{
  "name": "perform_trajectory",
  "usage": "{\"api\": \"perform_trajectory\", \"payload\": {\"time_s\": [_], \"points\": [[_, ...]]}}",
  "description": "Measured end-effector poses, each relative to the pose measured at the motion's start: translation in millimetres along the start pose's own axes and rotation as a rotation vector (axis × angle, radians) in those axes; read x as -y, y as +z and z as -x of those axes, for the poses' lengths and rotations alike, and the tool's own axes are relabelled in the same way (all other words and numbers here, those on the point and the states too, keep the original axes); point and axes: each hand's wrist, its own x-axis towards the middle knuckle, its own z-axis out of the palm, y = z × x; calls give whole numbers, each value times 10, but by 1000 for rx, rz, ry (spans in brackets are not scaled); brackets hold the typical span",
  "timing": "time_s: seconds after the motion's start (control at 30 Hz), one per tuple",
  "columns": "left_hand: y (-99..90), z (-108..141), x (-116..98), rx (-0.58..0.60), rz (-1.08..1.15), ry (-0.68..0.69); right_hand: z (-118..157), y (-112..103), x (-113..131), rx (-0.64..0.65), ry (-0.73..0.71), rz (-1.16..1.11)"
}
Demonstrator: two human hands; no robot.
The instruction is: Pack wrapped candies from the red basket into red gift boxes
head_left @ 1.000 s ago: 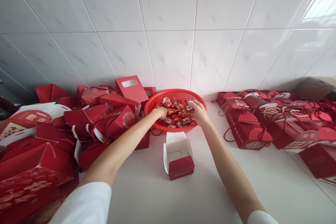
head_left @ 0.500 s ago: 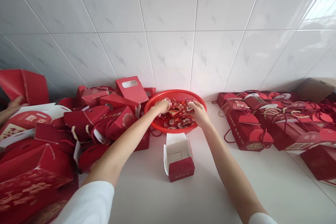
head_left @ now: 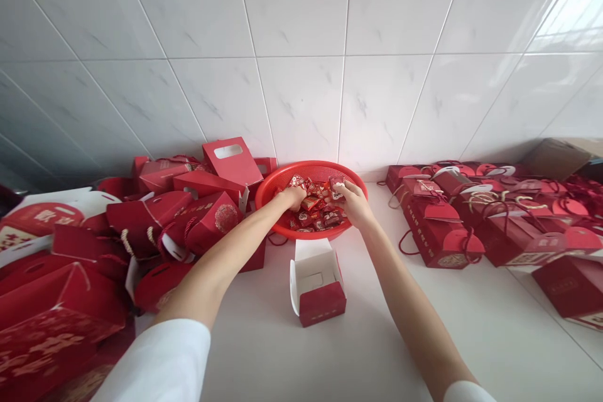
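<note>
Both my hands reach into a red plastic basket [head_left: 311, 233] against the tiled wall. Inside lie several red-wrapped candies [head_left: 316, 203]. My left hand [head_left: 296, 196] is down among them on the left side, fingers curled round wrapped candy, its fingertips partly hidden. At the basket's right side, my right hand [head_left: 354, 201] pinches a dark red wrapped candy [head_left: 336, 186] between thumb and fingers. An open red gift box [head_left: 322, 304] with a white inside stands on the counter in front of the basket, its flaps up; nothing shows in it.
Red gift boxes [head_left: 66, 301] are heaped on the left, some with rope handles. Closed red boxes [head_left: 438, 232] stand in rows on the right, a brown carton [head_left: 560, 157] behind them. The white counter [head_left: 264, 352] runs beneath; the tiled wall [head_left: 301, 107] bounds the back.
My left hand has shifted slightly and turned among the candies. My right hand still pinches its candy. The other person's hand and the raised red box at far left have gone from view.
</note>
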Motion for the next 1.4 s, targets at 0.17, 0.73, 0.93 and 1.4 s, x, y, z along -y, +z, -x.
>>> {"api": "perform_trajectory", "payload": {"time_s": [0.17, 0.73, 0.93, 1.4], "points": [[-192, 192, 65, 35, 225, 148, -2, 3, 2, 15, -13, -17], [-232, 558, -62, -85, 791, 353, -11, -20, 15, 54, -30, -131], [-223, 499, -71, -260, 841, 298, -24, -27, 14, 41, -7, -193], [-289, 121, -264, -343, 752, 278, -82, -62, 12, -131, -37, -428]]}}
